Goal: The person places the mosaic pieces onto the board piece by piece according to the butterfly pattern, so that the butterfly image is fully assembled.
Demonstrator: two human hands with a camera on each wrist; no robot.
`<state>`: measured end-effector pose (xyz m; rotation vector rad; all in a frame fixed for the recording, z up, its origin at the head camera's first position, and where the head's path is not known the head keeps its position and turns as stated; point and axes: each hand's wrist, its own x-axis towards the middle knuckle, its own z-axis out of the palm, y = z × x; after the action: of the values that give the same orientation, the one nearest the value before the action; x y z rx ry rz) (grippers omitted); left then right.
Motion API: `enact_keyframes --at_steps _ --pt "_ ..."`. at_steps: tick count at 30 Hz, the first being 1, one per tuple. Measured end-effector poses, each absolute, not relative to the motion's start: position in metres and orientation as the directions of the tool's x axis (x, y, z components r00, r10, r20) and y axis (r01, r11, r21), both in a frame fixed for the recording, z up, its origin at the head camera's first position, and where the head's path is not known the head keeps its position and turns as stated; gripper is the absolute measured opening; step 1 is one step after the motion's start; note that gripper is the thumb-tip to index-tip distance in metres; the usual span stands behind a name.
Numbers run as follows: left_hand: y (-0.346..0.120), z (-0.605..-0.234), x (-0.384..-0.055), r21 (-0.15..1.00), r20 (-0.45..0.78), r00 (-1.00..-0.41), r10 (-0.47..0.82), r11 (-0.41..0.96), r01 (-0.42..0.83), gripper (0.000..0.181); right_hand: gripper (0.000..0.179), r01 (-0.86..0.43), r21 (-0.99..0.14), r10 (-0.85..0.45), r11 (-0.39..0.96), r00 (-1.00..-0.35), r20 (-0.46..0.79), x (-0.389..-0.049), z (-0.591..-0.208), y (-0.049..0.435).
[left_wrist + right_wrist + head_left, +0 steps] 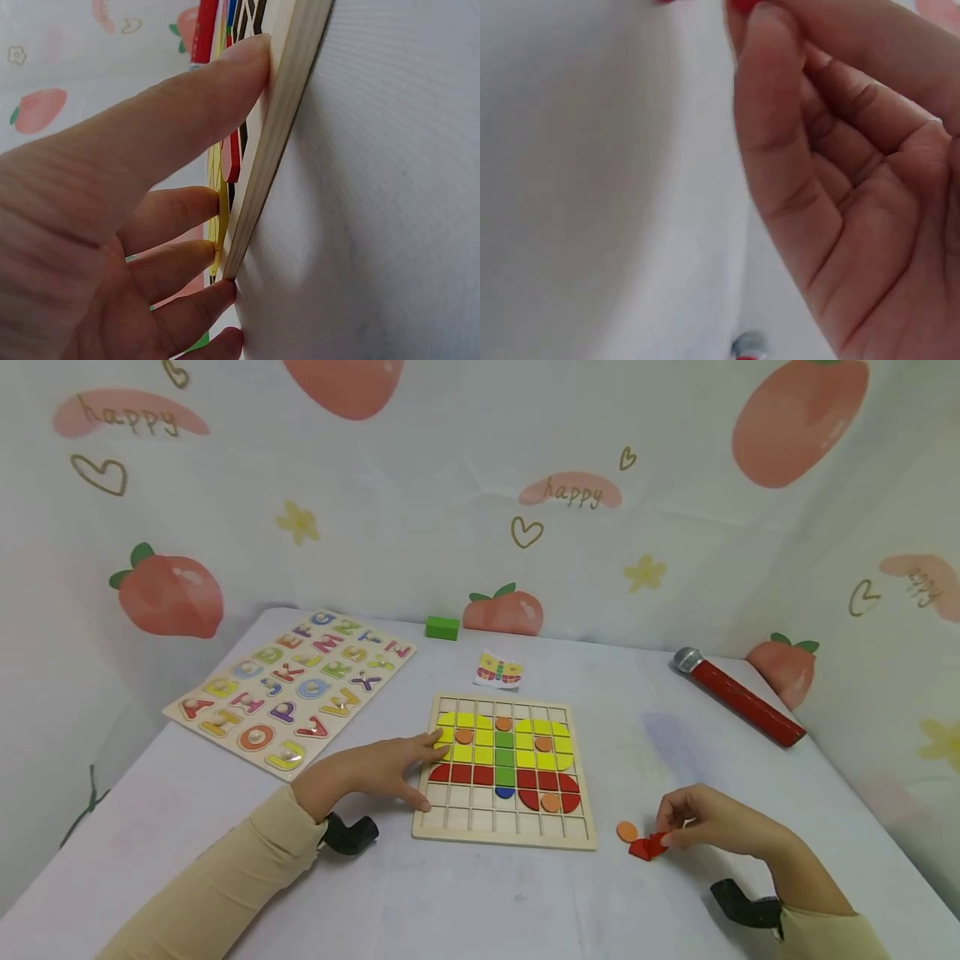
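A wooden grid board (480, 837) lies mid-table, with yellow, red, green, orange and blue tiles forming a butterfly on it. My left hand (386, 768) rests on the board's left edge, its fingers spread; the left wrist view shows the thumb (247, 56) on the rim and fingertips against the yellow tiles. To the right of the board, my right hand (708, 818) pinches a red tile (659, 843) between thumb and fingers. Another red tile (641, 849) and an orange disc (627, 832) lie beside it on the table. In the right wrist view only a sliver of the pinched tile shows.
An alphabet puzzle board (292, 693) lies at the left. Behind the grid board are a small butterfly picture card (498, 671) and a green block (442, 627). A red microphone (738, 697) lies at the back right, near the patterned backdrop (420, 527).
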<state>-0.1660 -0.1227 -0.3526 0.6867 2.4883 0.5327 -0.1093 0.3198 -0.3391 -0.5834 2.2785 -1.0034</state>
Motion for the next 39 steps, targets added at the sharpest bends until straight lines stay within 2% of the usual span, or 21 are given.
enact_keyframes --at_steps 3,11,24,30,39 --pt "-0.123 -0.352 -0.166 0.478 -0.362 -0.752 0.551 0.802 0.357 0.083 0.014 -0.169 -0.782 -0.604 0.600 -0.737 -0.304 -0.116 -0.331 0.307" --pt "-0.122 -0.353 -0.166 0.491 -0.355 -0.749 0.559 0.794 0.360 0.083 0.016 -0.160 -0.778 -0.555 0.608 -0.786 -0.272 -0.137 -0.326 0.248" --pt "-0.123 -0.353 -0.164 0.492 -0.344 -0.755 0.557 0.792 0.361 0.083 0.009 -0.270 -0.783 -0.646 0.561 -0.734 -0.210 -0.168 -0.337 0.155" --pt "-0.123 -0.353 -0.165 0.493 -0.351 -0.752 0.558 0.793 0.358 0.083 0.007 -0.236 -0.796 -0.651 0.558 -0.719 -0.243 -0.172 -0.342 0.134" --pt "-0.122 -0.354 -0.165 0.498 -0.344 -0.752 0.563 0.788 0.362 0.081 0.007 -0.267 -0.711 -0.607 0.651 -0.745 -0.276 -0.170 -0.344 0.125"
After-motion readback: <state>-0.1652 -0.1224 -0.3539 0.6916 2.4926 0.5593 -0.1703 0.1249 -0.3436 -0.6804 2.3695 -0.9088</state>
